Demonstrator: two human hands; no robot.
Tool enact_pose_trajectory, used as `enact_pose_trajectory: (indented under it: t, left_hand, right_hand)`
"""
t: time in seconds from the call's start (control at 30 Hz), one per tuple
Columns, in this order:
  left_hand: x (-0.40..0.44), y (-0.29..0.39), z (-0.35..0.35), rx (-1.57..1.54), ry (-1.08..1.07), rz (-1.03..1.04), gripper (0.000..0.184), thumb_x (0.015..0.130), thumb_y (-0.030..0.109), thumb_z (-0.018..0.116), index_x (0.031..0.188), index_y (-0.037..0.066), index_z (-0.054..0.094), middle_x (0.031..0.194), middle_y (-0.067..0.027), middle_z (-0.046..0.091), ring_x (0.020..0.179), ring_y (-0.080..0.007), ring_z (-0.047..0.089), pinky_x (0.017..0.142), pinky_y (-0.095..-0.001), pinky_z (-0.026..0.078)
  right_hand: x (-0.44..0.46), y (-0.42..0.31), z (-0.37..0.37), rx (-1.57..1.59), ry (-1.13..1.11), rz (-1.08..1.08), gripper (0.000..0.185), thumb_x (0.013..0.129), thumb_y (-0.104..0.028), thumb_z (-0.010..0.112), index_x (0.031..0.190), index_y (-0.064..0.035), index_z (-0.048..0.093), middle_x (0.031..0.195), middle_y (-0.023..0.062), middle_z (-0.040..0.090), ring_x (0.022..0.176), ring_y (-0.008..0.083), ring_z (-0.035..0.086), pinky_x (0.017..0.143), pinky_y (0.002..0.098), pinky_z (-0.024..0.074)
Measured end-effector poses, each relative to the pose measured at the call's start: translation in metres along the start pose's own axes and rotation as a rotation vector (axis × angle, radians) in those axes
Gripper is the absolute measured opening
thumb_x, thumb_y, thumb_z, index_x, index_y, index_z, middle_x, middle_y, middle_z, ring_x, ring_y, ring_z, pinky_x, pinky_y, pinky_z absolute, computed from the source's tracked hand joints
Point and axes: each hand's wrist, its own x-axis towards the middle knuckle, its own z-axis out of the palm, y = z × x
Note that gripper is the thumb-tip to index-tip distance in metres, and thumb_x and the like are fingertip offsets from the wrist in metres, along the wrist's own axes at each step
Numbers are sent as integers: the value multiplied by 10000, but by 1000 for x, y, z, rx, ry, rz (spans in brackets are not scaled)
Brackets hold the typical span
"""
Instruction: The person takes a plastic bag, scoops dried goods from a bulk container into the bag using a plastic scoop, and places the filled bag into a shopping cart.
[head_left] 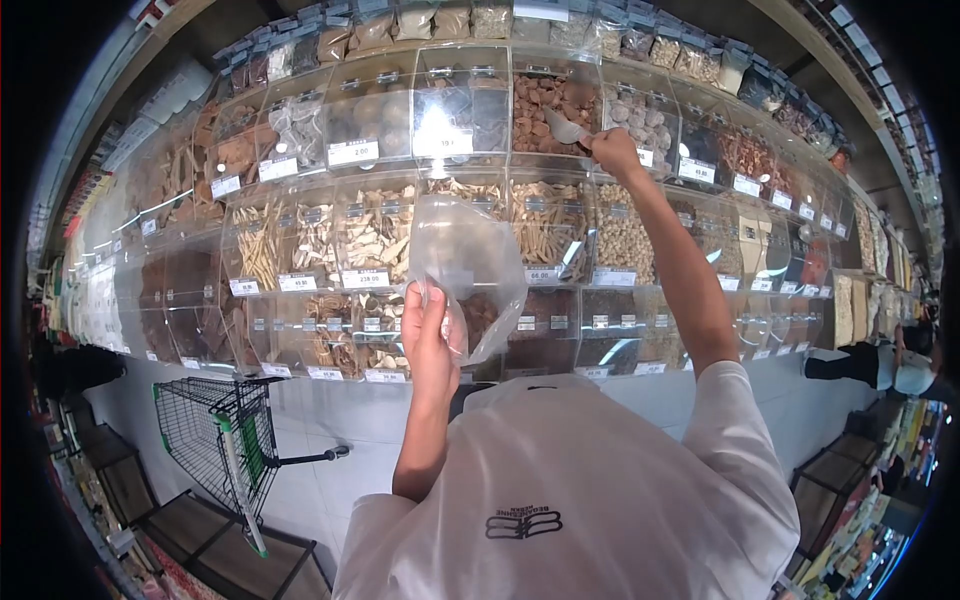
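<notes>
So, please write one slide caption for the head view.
Left hand holds a clear plastic bag; right hand holds a scoop at a bin of brown pieces.

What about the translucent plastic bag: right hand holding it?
No, the left hand holds that bag; the right hand grips a greyish scoop.

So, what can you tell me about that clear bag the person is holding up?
The clear bag looks like thin, soft plastic, see-through with a slightly cloudy sheen and some creases. It is puffed out, wide above and narrower toward the bottom. The left hand grips it along its left edge and holds it up in front of the bins, which show through it. No goods can be made out inside, and I can't tell where its mouth is.
</notes>
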Motion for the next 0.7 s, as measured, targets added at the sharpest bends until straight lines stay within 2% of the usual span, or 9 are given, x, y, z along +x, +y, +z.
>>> enact_pose_trajectory:
  t: [0.03, 0.13, 0.17, 0.27, 0.3, 0.4, 0.43, 0.57, 0.7]
  left_hand:
    - [0, 0, -3, -14, -8, 3, 94, 1013, 198, 535, 966, 129, 493, 637, 62, 418, 474, -21, 338, 422, -208, 241]
    - [-7, 5, -5, -2, 48, 1, 89, 1012, 198, 536, 974, 129, 494, 628, 64, 407, 472, -20, 330, 420, -208, 236]
    - [-6, 7, -3, 6, 70, 8, 89, 1012, 198, 536, 974, 129, 493, 624, 65, 402, 470, -20, 327, 419, -207, 233]
    - [-9, 5, -13, -15, 37, 17, 108, 1012, 206, 538, 957, 131, 483, 611, 66, 388, 459, -22, 314, 410, -207, 222]
    - [-10, 7, -15, -15, 37, 28, 113, 1012, 210, 538, 954, 131, 481, 608, 66, 383, 456, -23, 311, 408, -207, 220]
    - [-13, 10, -17, -24, 49, 54, 125, 1013, 220, 539, 950, 134, 475, 604, 65, 374, 448, -26, 304, 403, -206, 215]
    - [-15, 10, -18, -22, 56, 52, 126, 1013, 223, 539, 951, 135, 475, 605, 65, 374, 446, -27, 302, 402, -206, 215]
    - [-20, 14, -10, -16, 96, 38, 131, 1015, 229, 538, 948, 139, 469, 610, 63, 372, 451, -27, 307, 402, -206, 213]
    - [-17, 10, -12, -7, 70, 49, 132, 1015, 230, 540, 950, 141, 468, 613, 64, 369, 462, -24, 301, 405, -206, 215]
  right_hand:
    - [5, -4, 6, -192, 48, -116, 342, 867, -339, 693, 778, -10, 721, 631, 132, 646, 570, 229, 613, 574, 382, 469]
    - [-4, -26, 14, -235, 249, -170, 358, 824, -358, 699, 888, -6, 724, 881, 252, 697, 872, 405, 677, 768, 449, 528]
    - [4, -26, 24, -380, 284, -159, 388, 833, -374, 695, 945, -3, 706, 909, 250, 694, 896, 412, 675, 776, 466, 537]
    - [5, -33, 49, -457, 363, -113, 393, 838, -385, 693, 903, 3, 702, 897, 243, 694, 880, 415, 677, 765, 474, 544]
    - [4, -28, 51, -472, 369, -121, 345, 869, -376, 666, 923, -38, 704, 860, 237, 689, 880, 428, 667, 761, 499, 533]
    - [7, -19, 50, -445, 391, -171, 356, 868, -383, 667, 931, -34, 701, 856, 241, 687, 872, 428, 668, 756, 503, 531]
    - [6, -18, 43, -461, 344, -152, 357, 871, -377, 662, 1029, -59, 704, 892, 230, 695, 877, 422, 665, 761, 500, 524]
    - [-16, -11, 24, -350, 342, -241, 390, 879, -357, 652, 1201, -137, 670, 944, 207, 702, 908, 415, 655, 775, 481, 509]
    - [-37, 7, 16, -330, 344, -316, 389, 874, -353, 670, 1192, -129, 673, 923, 214, 698, 895, 404, 662, 771, 464, 514]
